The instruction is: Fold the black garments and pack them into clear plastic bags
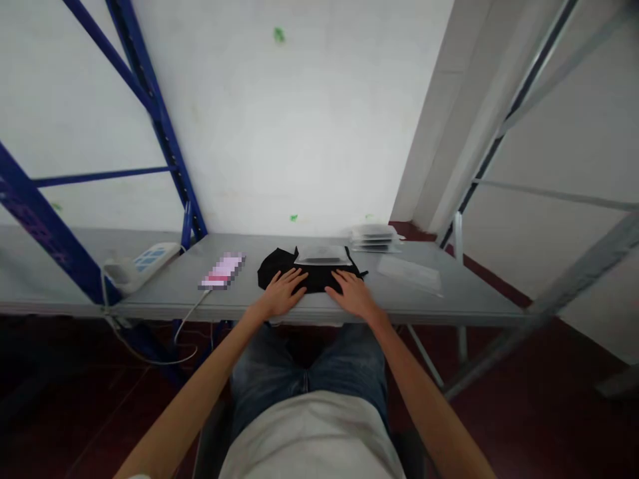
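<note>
A black cloth item (pixel 319 279) lies on the grey table, close to its front edge. On top of it rests a clear plastic packet (pixel 322 255). My left hand (pixel 283 291) presses flat on the left part of the cloth, fingers spread. Over on the right part, my right hand (pixel 352 293) also lies flat with its fingers apart. Neither hand grips anything.
A stack of clear packets (pixel 375 237) stands at the back right, and a flat clear bag (pixel 410 274) lies before it. On the left are a phone (pixel 222 271) with a cable and a white power strip (pixel 147 265). Blue posts (pixel 167 143) rise at the left.
</note>
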Motion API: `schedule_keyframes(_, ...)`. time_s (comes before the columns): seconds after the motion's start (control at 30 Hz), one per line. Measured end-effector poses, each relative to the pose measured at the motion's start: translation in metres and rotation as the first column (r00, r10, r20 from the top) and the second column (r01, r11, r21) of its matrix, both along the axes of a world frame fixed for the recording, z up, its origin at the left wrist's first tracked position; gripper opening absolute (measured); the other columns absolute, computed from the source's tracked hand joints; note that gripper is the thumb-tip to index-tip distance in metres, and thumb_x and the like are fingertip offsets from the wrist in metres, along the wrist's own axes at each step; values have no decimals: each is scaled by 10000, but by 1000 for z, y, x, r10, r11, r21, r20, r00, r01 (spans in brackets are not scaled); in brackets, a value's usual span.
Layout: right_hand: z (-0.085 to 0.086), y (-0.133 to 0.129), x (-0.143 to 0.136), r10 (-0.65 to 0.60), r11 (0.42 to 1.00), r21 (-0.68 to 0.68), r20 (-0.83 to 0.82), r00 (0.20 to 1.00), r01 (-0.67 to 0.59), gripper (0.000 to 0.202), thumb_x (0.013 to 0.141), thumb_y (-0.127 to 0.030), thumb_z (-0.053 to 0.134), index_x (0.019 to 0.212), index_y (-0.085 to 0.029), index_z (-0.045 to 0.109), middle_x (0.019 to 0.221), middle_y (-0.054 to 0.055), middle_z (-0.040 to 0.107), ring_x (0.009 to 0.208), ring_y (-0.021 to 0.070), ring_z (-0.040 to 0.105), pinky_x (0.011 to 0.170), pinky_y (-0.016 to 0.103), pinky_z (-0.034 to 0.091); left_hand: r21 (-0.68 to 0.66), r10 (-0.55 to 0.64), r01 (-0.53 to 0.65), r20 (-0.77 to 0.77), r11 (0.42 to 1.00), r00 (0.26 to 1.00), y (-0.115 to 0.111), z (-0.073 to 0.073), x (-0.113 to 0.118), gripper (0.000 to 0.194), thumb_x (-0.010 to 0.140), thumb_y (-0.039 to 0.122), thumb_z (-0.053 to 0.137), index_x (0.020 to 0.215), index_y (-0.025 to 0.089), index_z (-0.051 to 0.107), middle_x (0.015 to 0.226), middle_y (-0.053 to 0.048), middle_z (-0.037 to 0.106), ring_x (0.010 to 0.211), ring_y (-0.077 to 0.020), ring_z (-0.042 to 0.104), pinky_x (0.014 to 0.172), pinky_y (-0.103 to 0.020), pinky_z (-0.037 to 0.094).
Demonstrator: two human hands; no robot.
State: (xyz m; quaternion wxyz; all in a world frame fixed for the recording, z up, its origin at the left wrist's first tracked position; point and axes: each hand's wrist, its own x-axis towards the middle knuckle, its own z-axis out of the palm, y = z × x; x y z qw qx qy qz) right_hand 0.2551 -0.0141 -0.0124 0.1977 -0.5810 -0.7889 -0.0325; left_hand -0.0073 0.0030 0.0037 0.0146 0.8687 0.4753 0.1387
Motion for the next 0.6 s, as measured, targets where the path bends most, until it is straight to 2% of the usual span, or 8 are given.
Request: schedule_keyframes(0.6, 1, -2, -1, 6, 1000, 11, -6, 1000, -6, 640, 1060, -576, 424, 1556, -181, 514, 1592, 140, 511, 1466, 322, 458, 1203, 481, 368, 41, 2, -2, 1, 999, 1000, -1, -3, 1, 567, 1071, 507, 321, 1599, 325, 420, 1679, -49, 398, 1572, -245, 333, 1298, -544, 205)
